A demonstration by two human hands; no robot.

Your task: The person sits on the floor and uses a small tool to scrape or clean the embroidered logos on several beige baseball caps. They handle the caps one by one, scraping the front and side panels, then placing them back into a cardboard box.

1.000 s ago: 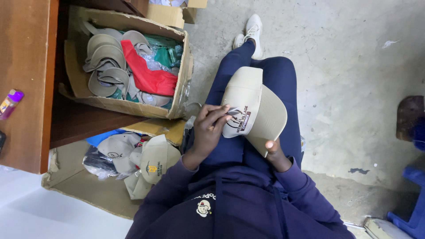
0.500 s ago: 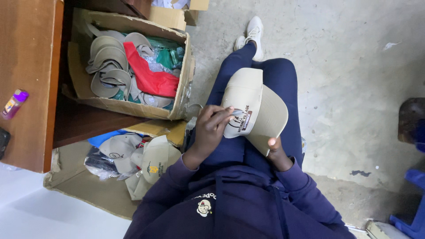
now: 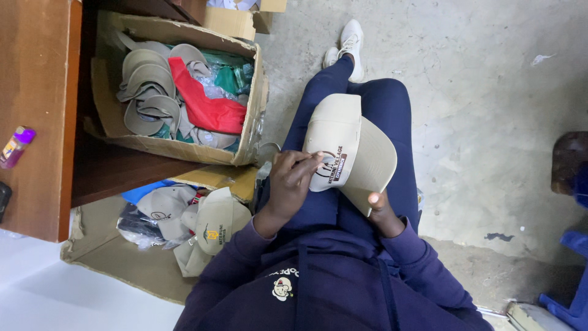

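Note:
A beige cap [image 3: 355,144] with a dark embroidered emblem on its front lies over my lap, above my dark blue trousers. My left hand [image 3: 291,184] rests on the cap with its fingertips pinched at the emblem. My right hand [image 3: 381,211] supports the cap from underneath at the brim edge; only the thumb and part of the hand show.
On my left, a cardboard box [image 3: 251,122] holds several beige caps and a red cloth [image 3: 205,104]. A flattened carton [image 3: 122,270] on the floor carries more caps [image 3: 214,224]. Further left is a brown wooden desk [image 3: 37,92] with a small purple bottle [image 3: 15,146]. The floor is bare concrete.
My left fingertips have shifted slightly on the emblem. The cap and my right hand stay where they were.

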